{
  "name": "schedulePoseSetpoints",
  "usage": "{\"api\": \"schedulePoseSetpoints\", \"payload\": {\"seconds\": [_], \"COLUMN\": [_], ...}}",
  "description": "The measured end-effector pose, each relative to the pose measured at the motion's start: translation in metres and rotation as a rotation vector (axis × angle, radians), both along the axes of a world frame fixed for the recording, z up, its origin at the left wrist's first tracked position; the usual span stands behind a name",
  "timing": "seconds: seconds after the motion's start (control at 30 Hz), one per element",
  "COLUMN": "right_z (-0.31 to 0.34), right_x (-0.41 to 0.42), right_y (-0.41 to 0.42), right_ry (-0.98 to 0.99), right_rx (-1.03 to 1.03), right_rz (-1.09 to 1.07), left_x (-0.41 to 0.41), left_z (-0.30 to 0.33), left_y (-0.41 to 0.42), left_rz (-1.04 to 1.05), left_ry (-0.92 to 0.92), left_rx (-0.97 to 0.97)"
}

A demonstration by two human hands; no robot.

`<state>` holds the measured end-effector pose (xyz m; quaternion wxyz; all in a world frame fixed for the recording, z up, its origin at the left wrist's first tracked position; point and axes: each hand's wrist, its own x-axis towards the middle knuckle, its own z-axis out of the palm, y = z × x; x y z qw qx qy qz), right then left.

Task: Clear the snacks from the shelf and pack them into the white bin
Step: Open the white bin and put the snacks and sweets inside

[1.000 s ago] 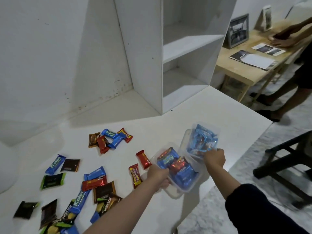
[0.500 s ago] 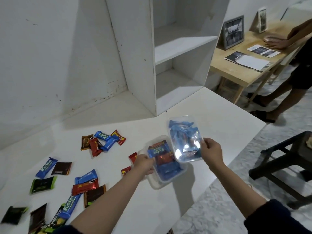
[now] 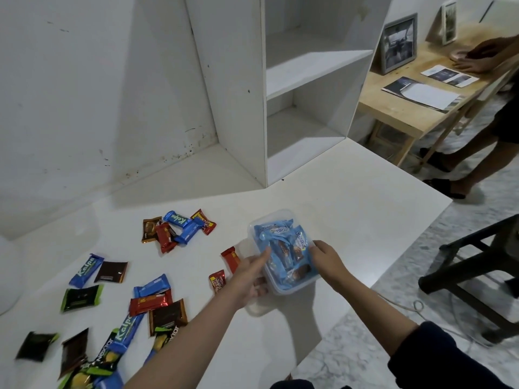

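Note:
A clear plastic tub of light-blue wrapped snacks [image 3: 283,248] sits on top of a second clear tub [image 3: 257,308], of which only a corner shows. My left hand [image 3: 247,279] grips the lower tub from the left, its forefinger stretched over the top tub. At the top tub's right edge, my right hand [image 3: 328,262] pinches it. Loose snack bars lie on the white table: a small cluster [image 3: 177,228], two red ones [image 3: 230,258] beside my left hand, and several more [image 3: 157,304] at the lower left. The white shelf unit [image 3: 309,66] stands empty behind.
A white rounded object [image 3: 7,276] shows at the left edge. The table's edge [image 3: 393,265] runs close to my right hand. Beyond it stand a black stool [image 3: 477,276] and a wooden table [image 3: 407,116] with picture frames, papers and another person's hands [image 3: 477,60].
My right hand has swung the tub of blue snacks left and set it on the tub in my left hand, which it now covers. My left forefinger has stretched over it.

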<state>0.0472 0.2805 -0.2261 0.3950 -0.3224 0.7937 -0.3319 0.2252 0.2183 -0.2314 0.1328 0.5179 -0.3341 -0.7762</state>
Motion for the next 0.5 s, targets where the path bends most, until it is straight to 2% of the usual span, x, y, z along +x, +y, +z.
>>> {"api": "schedulePoseSetpoints", "payload": {"seconds": [0.1, 0.33, 0.5], "right_z": [0.0, 0.023, 0.05], "right_x": [0.004, 0.029, 0.078], "right_y": [-0.002, -0.004, -0.021], "right_ry": [-0.116, -0.111, -0.136], "right_rx": [0.033, -0.043, -0.089], "right_rz": [-0.05, -0.066, -0.037], "left_x": [-0.002, 0.017, 0.066], "left_z": [-0.001, 0.017, 0.049], "left_y": [0.005, -0.001, -0.011], "left_rz": [0.009, 0.063, 0.12], "left_ry": [-0.005, -0.028, -0.041], "left_rx": [-0.056, -0.179, -0.246]}}
